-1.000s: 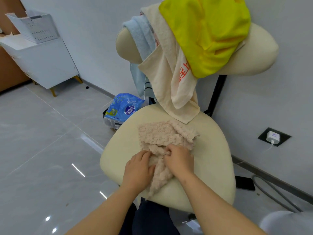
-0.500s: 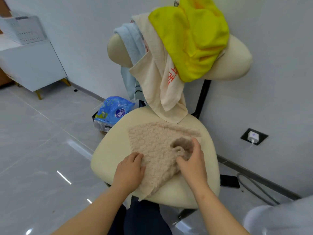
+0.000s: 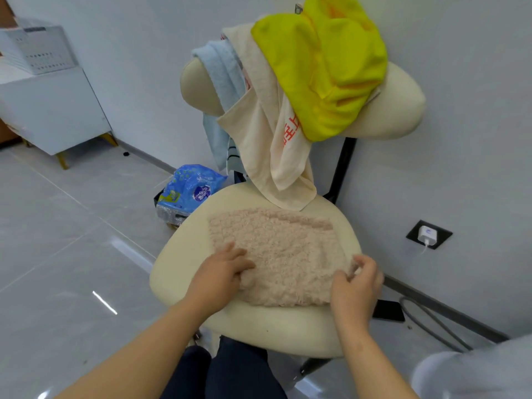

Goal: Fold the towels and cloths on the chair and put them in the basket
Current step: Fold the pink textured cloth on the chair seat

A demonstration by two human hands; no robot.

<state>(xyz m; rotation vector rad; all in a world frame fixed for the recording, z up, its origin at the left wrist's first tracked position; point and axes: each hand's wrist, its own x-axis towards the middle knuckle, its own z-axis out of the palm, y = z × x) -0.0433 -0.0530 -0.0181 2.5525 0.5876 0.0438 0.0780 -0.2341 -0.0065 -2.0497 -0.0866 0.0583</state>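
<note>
A fluffy beige towel (image 3: 282, 251) lies spread almost flat on the cream chair seat (image 3: 178, 272). My left hand (image 3: 221, 275) rests on the towel's near left part with fingers laid over it. My right hand (image 3: 357, 286) pinches the towel's near right corner between thumb and fingers. Over the chair's backrest (image 3: 403, 110) hang a yellow cloth (image 3: 325, 67), a cream towel with red print (image 3: 270, 133) and a light blue towel (image 3: 221, 70). The white basket (image 3: 37, 50) stands on a white cabinet at the far left.
A white cabinet (image 3: 54, 116) on gold legs stands by the wall at left. A blue plastic bag (image 3: 190, 188) lies on a box on the floor beside the chair. A wall socket with a plug (image 3: 429, 234) and a cable sit at right.
The beige towel was bunched under both hands; my right hand has drawn its corner out to the right, so the towel now lies spread across the seat. My left hand stayed on its left part.
</note>
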